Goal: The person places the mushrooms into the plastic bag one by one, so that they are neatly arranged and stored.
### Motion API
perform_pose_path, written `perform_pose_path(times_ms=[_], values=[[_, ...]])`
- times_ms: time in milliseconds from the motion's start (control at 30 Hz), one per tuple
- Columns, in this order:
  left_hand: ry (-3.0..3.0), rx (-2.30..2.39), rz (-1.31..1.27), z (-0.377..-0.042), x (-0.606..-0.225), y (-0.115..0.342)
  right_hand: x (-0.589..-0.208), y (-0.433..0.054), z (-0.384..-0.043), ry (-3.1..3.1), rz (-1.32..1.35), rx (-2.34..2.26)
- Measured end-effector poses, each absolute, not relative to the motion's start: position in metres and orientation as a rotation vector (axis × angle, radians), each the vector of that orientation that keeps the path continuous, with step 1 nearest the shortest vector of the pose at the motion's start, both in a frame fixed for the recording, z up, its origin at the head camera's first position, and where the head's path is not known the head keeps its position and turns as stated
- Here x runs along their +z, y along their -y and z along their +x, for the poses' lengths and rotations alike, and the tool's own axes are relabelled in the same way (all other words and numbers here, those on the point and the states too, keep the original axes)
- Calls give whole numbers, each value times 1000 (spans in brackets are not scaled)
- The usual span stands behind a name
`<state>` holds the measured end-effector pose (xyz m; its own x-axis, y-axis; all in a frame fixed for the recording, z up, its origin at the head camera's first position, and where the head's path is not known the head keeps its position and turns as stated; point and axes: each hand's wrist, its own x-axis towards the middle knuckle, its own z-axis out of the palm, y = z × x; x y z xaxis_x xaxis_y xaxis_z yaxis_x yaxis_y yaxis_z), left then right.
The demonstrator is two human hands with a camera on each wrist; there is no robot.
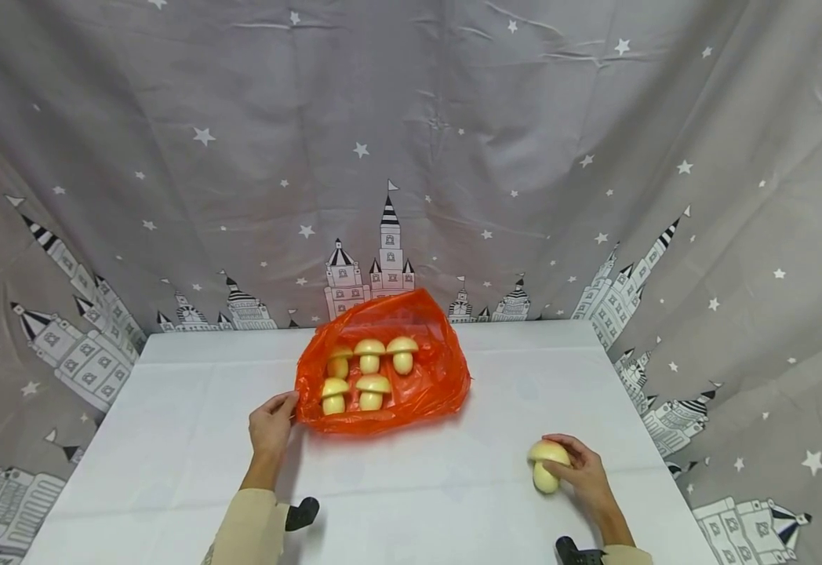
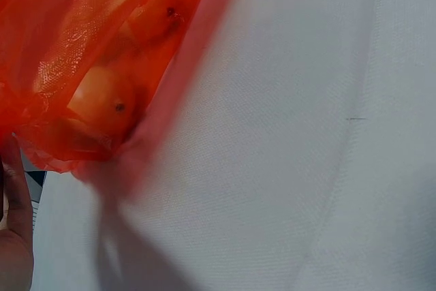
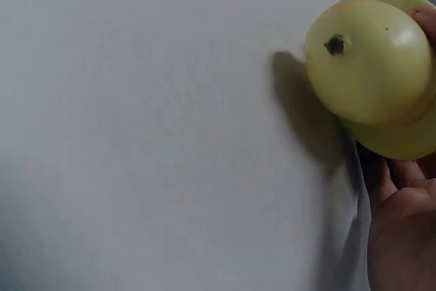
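Observation:
A red plastic bag lies with its mouth spread wide on the white table, and several pale yellow toy mushrooms rest inside it in two rows. My left hand pinches the bag's left edge between thumb and fingers. Through the thin plastic, a mushroom stem end shows in the left wrist view. Toward the front right, my right hand grips another toy mushroom by its cap, stem pointing toward me. In the right wrist view its rounded stem has a dark spot at the end.
The white-covered table extends around the bag and between both hands. Behind it and along both sides hangs a grey curtain printed with stars and castles. Black straps or mounts sit at the wrists.

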<state>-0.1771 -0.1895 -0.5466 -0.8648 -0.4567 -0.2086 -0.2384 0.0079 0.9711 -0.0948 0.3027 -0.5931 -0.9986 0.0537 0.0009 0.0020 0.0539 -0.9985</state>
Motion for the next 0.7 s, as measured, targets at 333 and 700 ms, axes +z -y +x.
perform_pose_path(times_ms=[333, 700], values=[[2127, -1952, 750, -175, -544, 192, -579, -278, -112, 2304, -154, 2064], [2120, -1953, 737, -176, -545, 190, -563, -252, -138, 2299, -56, 2052]])
